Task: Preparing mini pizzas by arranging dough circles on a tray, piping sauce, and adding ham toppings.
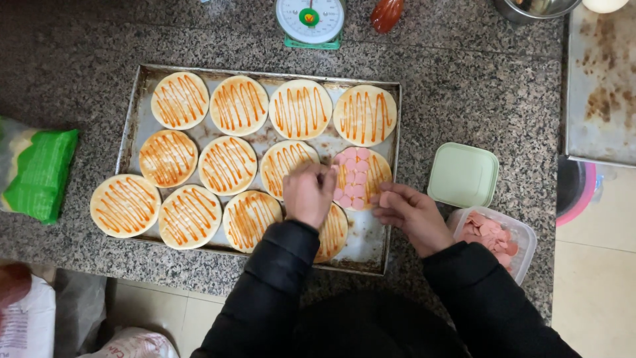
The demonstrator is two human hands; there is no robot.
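Nearest: two black sleeves entering from the bottom edge; left hand (309,193) resting knuckles-up over the tray, fingers curled and bunched at the left edge of the sausage-topped dough round (360,178), fingertips touching its pink slices; impossible to tell whether a slice sits between those fingers; right hand (411,212) just beside the tray's right rim, fingers loosely bent, thumb and forefinger pinching a small pink sausage slice (383,198) at the round's lower right edge.

To the right of that hand: clear plastic tub (523,233) holding pink sausage slices, lid off; pale green square lid (463,175) lying flat just beyond the tub, touching or nearly touching it.

Centre: metal baking tray (136,126) on a speckled granite counter (477,86); flat dough rounds in three rows, each striped with orange-red sauce; only one round, second row at the right, partly covered with slices; one round in the near row largely hidden beneath the left wrist.

Far left: green and clear bag (36,172) on the counter edge.

Farthest: green-based kitchen scale (310,21) with white dial; red bottle (386,13) beside it; stained metal sheet (601,79) at upper right.
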